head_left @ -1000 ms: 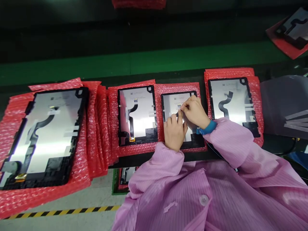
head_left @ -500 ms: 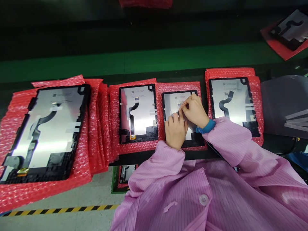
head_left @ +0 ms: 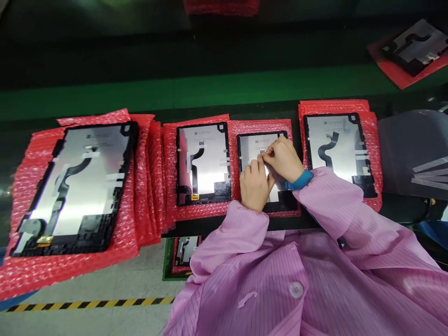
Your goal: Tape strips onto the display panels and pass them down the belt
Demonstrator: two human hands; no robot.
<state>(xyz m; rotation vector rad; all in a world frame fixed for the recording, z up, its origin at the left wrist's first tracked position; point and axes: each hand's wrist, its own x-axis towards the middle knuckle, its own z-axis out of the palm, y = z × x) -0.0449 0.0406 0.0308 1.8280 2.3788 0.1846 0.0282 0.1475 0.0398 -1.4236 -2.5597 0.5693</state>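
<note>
Red bubble wrap (head_left: pixel 261 125) with a silver-backed panel (head_left: pixel 251 146) on it, just off centre toward 3 o'clock. Left hand (head_left: pixel 255 186) rests over its 8 o'clock side, fingers loosely out, not gripping anything I can see. Right hand (head_left: pixel 283 158) is around 2 o'clock, thumb and finger pinched, can't tell on what. Second panel (head_left: pixel 214 163) lies at 9 o'clock, third panel (head_left: pixel 345 151) at 3

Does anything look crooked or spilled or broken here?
A bit crooked, yes: the top-right panel lies slanted, unlike the straighter panel under the left hand. The red wrap at far left is unevenly fanned out. I see nothing spilled or clearly broken.
</note>
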